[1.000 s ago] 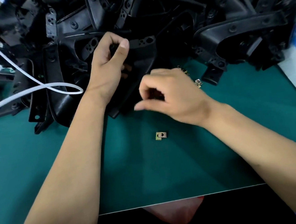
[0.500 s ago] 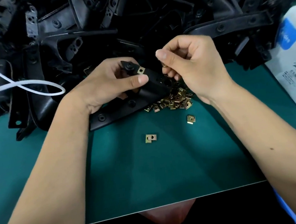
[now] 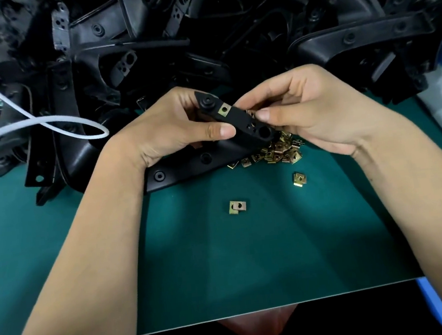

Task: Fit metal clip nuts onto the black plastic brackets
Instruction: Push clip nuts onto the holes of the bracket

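- Above the green mat, the left hand gripped a black plastic bracket, thumb pressed across its near edge and fingers curled behind it.
- One brass-coloured clip nut already sat on the bracket's upper tab, its hole showing over the plastic.
- The right hand was closed in a pinch at the bracket's right edge, thumb and fingertips brought together over a sliver of brass; judged to be a second clip nut, though mostly hidden by the fingers.
- Judgement: the step in hand was sliding this nut onto the bracket edge beside the large round hole. To do it well, the open mouth of the clip should meet the edge squarely, the left hand should brace against the push, and the nut should go on until its hole lines up with the bracket's.
- Risk, as judged: a skewed entry could jam the clip or spring it out of the pinch.
- Materials: the bracket was matte, moulded and rigid-looking, with raised bosses; the nuts were thin folded sheet metal, shiny yellow, square-cornered.
- A heap of loose nuts lay on the mat just below the hands; two strays lay apart, nearer the person.
- Behind, a tangled pile of brackets filled the far side, a white tube looping over its left part.
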